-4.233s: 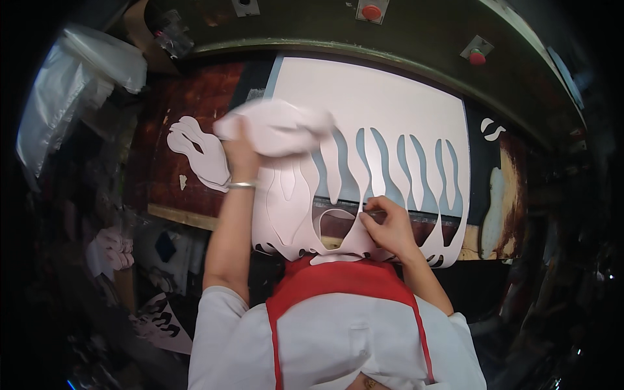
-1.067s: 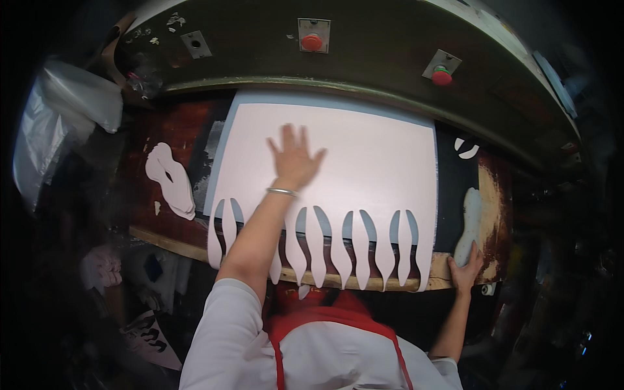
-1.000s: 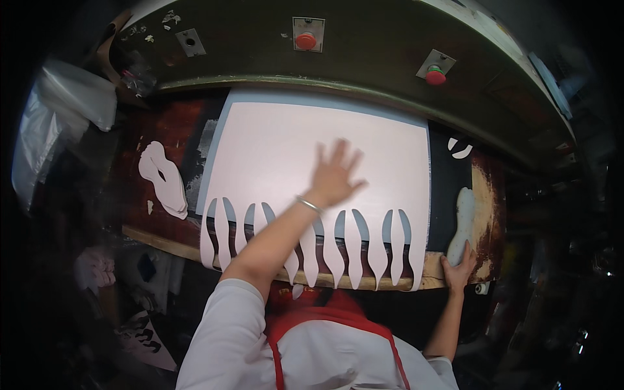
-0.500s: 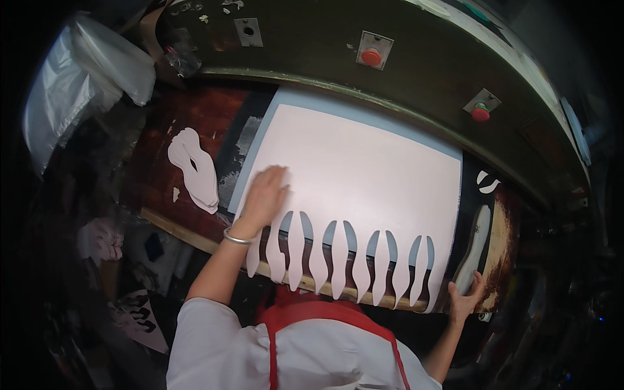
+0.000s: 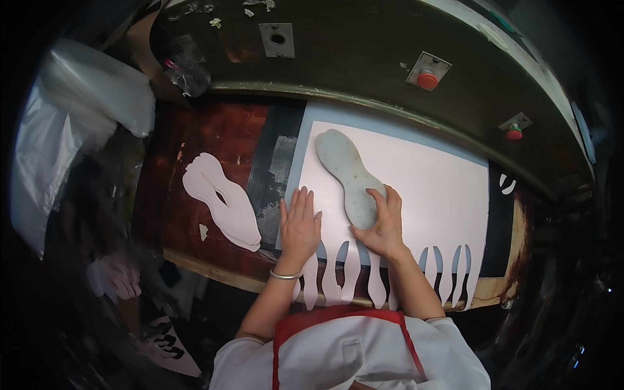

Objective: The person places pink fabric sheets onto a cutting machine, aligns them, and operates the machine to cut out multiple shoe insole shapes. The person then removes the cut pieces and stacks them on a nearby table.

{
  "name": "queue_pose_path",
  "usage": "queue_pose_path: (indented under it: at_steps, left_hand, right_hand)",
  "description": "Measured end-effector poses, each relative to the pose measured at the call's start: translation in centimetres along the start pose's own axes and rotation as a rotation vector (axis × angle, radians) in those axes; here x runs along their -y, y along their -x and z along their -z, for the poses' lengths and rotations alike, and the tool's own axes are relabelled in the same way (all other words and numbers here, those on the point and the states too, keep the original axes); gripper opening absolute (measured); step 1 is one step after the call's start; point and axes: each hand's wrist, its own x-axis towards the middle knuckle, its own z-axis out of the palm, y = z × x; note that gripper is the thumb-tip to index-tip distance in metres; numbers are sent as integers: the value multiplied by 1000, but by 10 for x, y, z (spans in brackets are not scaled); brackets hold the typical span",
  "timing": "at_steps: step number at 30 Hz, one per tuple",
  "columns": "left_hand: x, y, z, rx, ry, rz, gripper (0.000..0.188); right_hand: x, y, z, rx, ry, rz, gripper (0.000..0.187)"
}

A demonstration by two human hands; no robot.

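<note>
A pale pink sheet [image 5: 432, 188] lies on a blue-grey board [image 5: 300, 143]; its near edge has sole-shaped cutouts that leave narrow wavy strips. My left hand [image 5: 300, 227] rests flat on the sheet's left part, fingers stretched out and holding nothing. With thumb and fingers, my right hand [image 5: 383, 227] grips the near end of a grey-white, sole-shaped cutting die [image 5: 344, 162]. The die sits over the sheet's left half, tilted with its far end toward the left. Whether it touches the sheet I cannot tell. Left of the board lies a stack of pink insoles [image 5: 231, 211].
Beyond the board runs a dark green machine beam [image 5: 357, 58] with two red push buttons [image 5: 427, 80]. Clear plastic bags [image 5: 97, 91] hang at the far left. Small white scraps [image 5: 507, 184] lie right of the board. A cut-out pink remnant [image 5: 172, 344] is at lower left.
My right hand has brought the die from the table's right side onto the sheet's left half. My left hand is still on the sheet's left side, now flat.
</note>
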Motion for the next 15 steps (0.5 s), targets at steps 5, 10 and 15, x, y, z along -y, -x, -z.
queue_pose_path:
  at_steps: [5, 10, 15]
  left_hand:
    - [-4, 2, -2, 6, -34, 6, 49]
    - [-1, -2, 11, 59, 15, -22, 45]
    - [-8, 33, 68, 8, 226, 289, 36]
  right_hand:
    - [-5, 4, -4, 70, 134, 18, 91]
    - [-33, 5, 9, 24, -28, 20, 94]
    - [-103, -9, 106, -559, -203, -459, 72]
